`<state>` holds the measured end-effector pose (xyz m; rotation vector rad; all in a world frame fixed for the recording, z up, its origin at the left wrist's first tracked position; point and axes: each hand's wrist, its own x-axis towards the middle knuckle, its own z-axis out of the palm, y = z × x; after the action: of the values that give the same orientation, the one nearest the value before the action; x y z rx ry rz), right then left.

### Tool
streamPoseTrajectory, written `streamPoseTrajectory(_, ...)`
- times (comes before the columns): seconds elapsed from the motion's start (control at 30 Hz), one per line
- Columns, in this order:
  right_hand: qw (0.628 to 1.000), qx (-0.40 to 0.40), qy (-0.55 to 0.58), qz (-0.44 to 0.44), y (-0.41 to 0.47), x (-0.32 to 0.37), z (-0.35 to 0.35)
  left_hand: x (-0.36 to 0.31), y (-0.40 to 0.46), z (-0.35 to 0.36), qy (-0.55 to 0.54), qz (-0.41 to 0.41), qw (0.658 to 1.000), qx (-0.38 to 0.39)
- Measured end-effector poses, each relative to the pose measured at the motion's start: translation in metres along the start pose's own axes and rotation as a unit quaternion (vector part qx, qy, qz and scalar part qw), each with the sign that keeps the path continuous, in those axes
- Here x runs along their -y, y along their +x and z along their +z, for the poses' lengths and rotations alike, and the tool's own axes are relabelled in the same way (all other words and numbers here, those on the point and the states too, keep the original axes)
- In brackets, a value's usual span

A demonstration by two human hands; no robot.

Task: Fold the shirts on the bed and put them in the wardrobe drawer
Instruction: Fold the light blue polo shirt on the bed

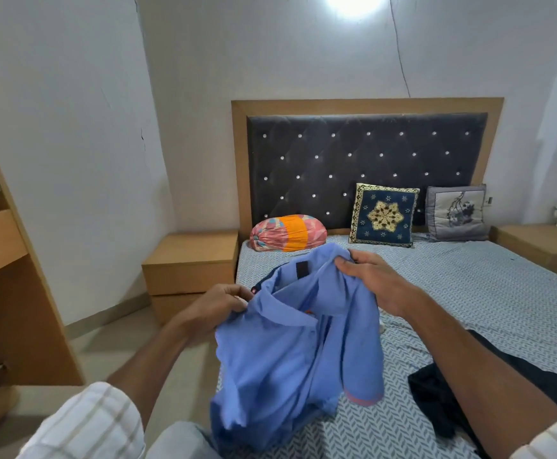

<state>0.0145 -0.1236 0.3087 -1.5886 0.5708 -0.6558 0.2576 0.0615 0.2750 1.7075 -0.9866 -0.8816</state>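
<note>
Step in hand: opening out the blue shirt (pixel 290 352) before the fold. My left hand (pixel 219 304) pinches it by the collar, my right hand (pixel 373 281) grips bunched cloth at the far shoulder — both clamped on it, shirt hanging between them over the bed (pixel 489 293) edge. Thin, soft cotton, limp and creased, pink-edged cuff dangling. Next: probably lay it flat, smooth it. Dark shirt (pixel 436 402) lies crumpled below my right forearm.

No legible text anywhere.
</note>
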Motion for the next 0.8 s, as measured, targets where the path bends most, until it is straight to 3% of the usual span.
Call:
streamPoseTrajectory(0.1, 0.999, -0.022, -0.025, -0.011, 0.006, 0.001, 0.013, 0.008, -0.004, 0.017, -0.079, -0.038, 0.995, 0.044)
streamPoseTrajectory(0.17, 0.999, -0.018, -0.038, -0.014, 0.007, 0.001, 0.018, 0.009, -0.004, 0.030, -0.028, -0.013, 0.999, 0.039)
streamPoseTrajectory(0.23, 0.999, -0.007, -0.039, -0.018, 0.007, -0.001, 0.023, 0.014, -0.001, 0.041, 0.017, 0.019, 1.000, 0.014)
streamPoseTrajectory(0.43, 0.999, -0.007, -0.041, -0.025, 0.005, -0.010, 0.017, 0.031, 0.014, 0.057, 0.056, -0.001, 0.994, -0.099)
streamPoseTrajectory(0.63, 0.997, -0.007, -0.059, -0.039, 0.012, -0.019, 0.016, 0.033, 0.017, 0.064, -0.148, -0.102, 0.981, -0.077)
streamPoseTrajectory(0.8, 0.998, -0.009, -0.058, -0.006, 0.015, -0.036, 0.022, 0.032, 0.026, 0.058, -0.374, -0.119, 0.909, -0.137)
